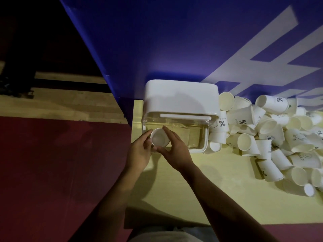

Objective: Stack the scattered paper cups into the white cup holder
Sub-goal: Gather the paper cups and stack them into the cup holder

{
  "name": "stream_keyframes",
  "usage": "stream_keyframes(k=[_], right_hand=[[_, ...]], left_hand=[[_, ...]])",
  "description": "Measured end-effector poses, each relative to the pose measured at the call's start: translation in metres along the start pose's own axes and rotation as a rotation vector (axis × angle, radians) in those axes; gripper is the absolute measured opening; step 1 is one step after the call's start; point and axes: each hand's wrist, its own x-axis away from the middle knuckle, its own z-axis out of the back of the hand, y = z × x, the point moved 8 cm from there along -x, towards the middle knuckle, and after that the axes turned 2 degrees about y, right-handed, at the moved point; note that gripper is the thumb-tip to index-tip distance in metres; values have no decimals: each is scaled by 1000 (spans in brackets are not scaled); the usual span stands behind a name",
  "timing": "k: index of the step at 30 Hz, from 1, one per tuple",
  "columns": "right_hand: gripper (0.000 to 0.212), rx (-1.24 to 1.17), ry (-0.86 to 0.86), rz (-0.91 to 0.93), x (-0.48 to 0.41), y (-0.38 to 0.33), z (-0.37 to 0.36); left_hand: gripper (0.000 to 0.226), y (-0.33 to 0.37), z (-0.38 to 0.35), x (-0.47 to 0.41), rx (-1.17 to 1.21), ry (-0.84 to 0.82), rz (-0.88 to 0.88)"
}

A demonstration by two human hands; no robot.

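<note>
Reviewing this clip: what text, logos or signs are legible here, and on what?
"%": printed on several paper cups in the pile.
Small lettering beside that sign on the cups: too blurred to read.
Large white strokes on the blue banner: cut off, perhaps part of an "H", no whole word readable.
White cup holder: no text visible.

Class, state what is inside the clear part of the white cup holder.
One paper cup at the cup holder left end, gripped by the left hand and right hand. The white lid hides whatever is beneath it.
</note>
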Motion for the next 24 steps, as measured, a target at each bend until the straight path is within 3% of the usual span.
stream_keyframes(k=[9,13,19,24], right_hand=[[94,-14,-26,-21,-2,4,-1],[103,-6,-14,-63,7,8,14],[77,42,83,-101,43,51,58],[54,8,188,-140,76,97,112]], left_hand=[[38,9,1,1,-81,-9,7],[35,27,10,20,-93,90,-42],[29,54,1,60,-134,321,-190],[25,87,-64,79,-97,243,-249]])
